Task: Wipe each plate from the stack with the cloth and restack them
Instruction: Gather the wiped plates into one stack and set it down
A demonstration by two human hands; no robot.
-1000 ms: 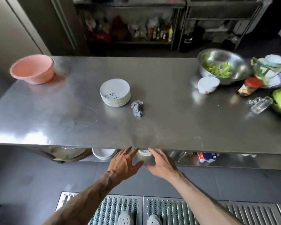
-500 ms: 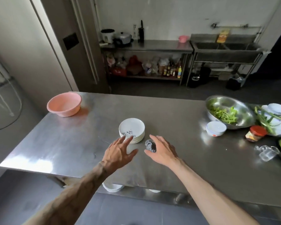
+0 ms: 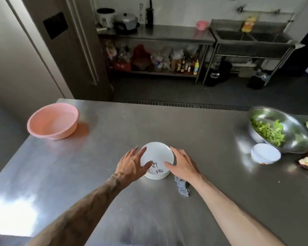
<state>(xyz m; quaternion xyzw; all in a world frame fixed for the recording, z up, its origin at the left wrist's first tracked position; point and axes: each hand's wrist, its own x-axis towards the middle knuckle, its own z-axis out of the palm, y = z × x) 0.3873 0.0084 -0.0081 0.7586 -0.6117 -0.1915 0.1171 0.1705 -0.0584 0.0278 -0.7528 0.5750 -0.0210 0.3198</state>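
A stack of white plates (image 3: 157,154) with dark markings on the top one sits in the middle of the steel table (image 3: 194,132). My left hand (image 3: 132,163) reaches over the stack's left edge with fingers spread, its thumb over the top plate. My right hand (image 3: 182,165) comes in at the right edge, fingers straight, thumb over the plate. Neither hand plainly grips anything. A crumpled grey cloth (image 3: 182,187) lies on the table just right of the stack, partly under my right wrist.
A pink basin (image 3: 52,120) stands at the table's far left. At the right are a steel bowl of greens (image 3: 277,130), a small white bowl (image 3: 265,154) and some packets. Shelving and a sink stand beyond the table.
Both hands have moved forward from the table's near edge, past the cloth, onto the two sides of the plate stack. The view has moved closer to the table.
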